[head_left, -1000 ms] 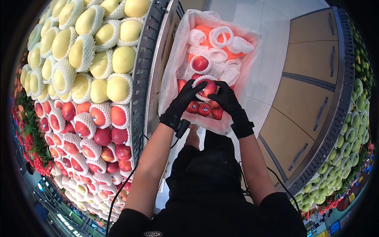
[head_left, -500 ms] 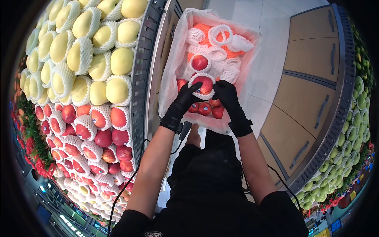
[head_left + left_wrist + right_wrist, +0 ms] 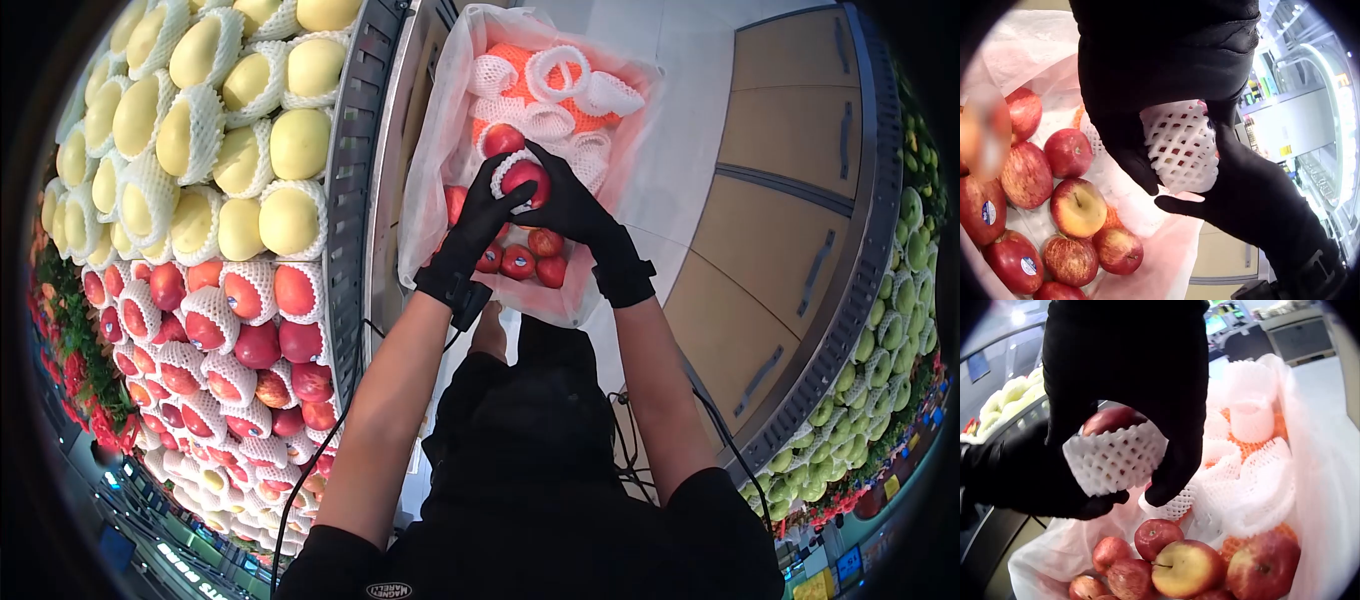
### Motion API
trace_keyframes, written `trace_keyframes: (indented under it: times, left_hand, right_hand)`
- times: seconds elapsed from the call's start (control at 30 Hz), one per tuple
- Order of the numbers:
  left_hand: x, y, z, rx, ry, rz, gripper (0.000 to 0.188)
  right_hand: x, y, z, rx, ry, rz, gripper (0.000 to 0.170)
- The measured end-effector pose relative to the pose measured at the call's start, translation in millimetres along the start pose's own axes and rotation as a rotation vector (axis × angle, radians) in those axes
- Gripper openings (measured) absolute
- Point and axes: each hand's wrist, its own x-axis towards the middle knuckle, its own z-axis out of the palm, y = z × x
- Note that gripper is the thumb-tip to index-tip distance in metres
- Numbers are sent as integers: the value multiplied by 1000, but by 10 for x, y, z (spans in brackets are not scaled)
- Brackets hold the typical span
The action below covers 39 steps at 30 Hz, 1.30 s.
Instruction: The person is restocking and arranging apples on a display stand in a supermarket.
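Note:
A red apple point(image 3: 526, 183) in a white foam net point(image 3: 1180, 150) is held between two black-gloved hands above the lined box. The left hand point(image 3: 482, 212) curls round its left side, the right hand point(image 3: 572, 205) round its right and far side. In the right wrist view the apple's red top point(image 3: 1113, 420) shows above the net. Just beyond the hands, another netted apple point(image 3: 502, 140) lies in the box. Loose red apples point(image 3: 1079, 207) lie beneath, some with stickers.
Empty foam nets point(image 3: 548, 119) and orange netting fill the box's far part, inside its pale liner point(image 3: 440, 130). A fruit display point(image 3: 300, 222) stands at left with yellow and red fruit; wooden drawers point(image 3: 790, 130) and green fruit point(image 3: 880, 370) stand at right.
Both hands have moved slightly away from the body with the apple, closer to the netted one. The right hand, beside the fruit half a second ago, now reaches round its far side.

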Motion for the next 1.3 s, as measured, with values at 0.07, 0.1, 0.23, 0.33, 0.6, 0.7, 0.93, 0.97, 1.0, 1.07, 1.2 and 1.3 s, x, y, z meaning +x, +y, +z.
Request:
trace_keyframes:
  times: [0.07,0.1,0.23,0.33,0.6,0.7,0.93,0.97,1.0,1.07,1.2,1.3]
  left_hand:
    - [65,-34,17,8,13,64,63]
    - [74,-62,16,24,23,68,60]
    - [-49,-362,-169,375,205,-30,53]
    - [-400,-669,-486,1039,-18,-73,52]
    - [-626,-1025,-257,1643,82,-173,68]
    - [-676,-968,-242,1619,120,-159,70]
    - [-291,-727,-357,1293,169,-250,59]
    - [-249,-653,-334,1240,209,-55,56]
    - [-162,-652,-307,1214,253,113,55]
    - [93,-666,-217,1142,334,453,52]
    - [462,-1145,-322,939,259,-17,65]
    - [487,-938,-319,937,275,-137,69]
  right_hand:
    - [95,102,26,-1,-19,-15,98]
    - [87,103,27,-116,33,-41,96]
    - [134,364,22,-358,330,22,86]
    - [248,647,-28,-598,349,221,87]
    - [61,888,-10,-748,362,307,90]
    - [-8,790,16,-761,408,309,89]
    - [-114,554,153,-557,542,151,49]
    - [-158,609,213,-445,533,109,43]
    - [-191,565,294,-325,528,66,33]
    - [-242,502,406,-238,407,124,28]
    - [-333,503,586,-106,264,143,27]
    - [-322,595,681,-31,257,130,28]
